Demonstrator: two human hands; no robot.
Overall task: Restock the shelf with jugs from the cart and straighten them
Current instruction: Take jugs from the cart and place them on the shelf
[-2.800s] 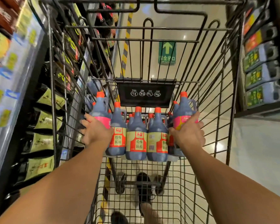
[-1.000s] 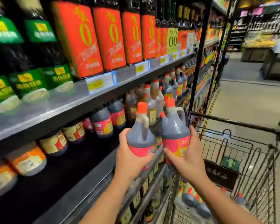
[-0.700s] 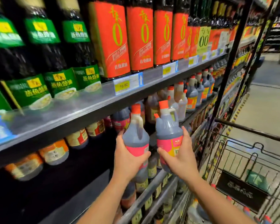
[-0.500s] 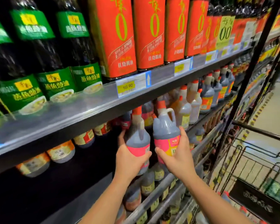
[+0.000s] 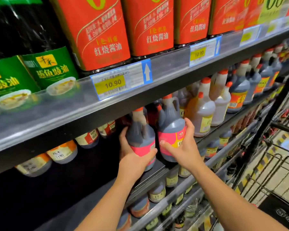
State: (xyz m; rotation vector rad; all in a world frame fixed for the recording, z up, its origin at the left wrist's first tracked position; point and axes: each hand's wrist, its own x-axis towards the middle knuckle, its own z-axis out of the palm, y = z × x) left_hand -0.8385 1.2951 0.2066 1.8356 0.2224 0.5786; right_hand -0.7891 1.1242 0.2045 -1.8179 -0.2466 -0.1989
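1. The upper shelf (image 5: 57, 114) runs across the view from low left to high right, with a clear price strip along its front edge.
2. Tall red-labelled bottles (image 5: 97, 30) stand side by side on it; green-labelled bottles (image 5: 48, 69) stand to their left, touching them.
3. The middle shelf (image 5: 57, 189) below is dark and bare at its left front; small jugs with orange-and-white labels (image 5: 62, 150) stand along its back, their tops hidden by the upper shelf.
4. A wire cart (image 5: 280, 212) shows at the lower right corner, beside the shelving's black upright post.
5. Pale jugs (image 5: 202, 114) with orange caps stand on the middle shelf just right of the hands; dark jugs (image 5: 238, 90) continue the row farther right.
6. The left jug (image 5: 140, 135), dark with a pink label and orange cap, is upright at the middle shelf's front edge; the right jug (image 5: 171, 129), of the same kind, is beside it, almost touching; whether their bases rest on the shelf cannot be told.
7. The left hand (image 5: 133, 157) grasps the left jug low down, thumb across the pink label, fingers round its far side.
8. The right hand (image 5: 182, 147) grasps the right jug, thumb on the label's front, fingers curled over its right shoulder.
9. A yellow price tag (image 5: 113, 84) reading 10.90 sits in the strip above the left jug.
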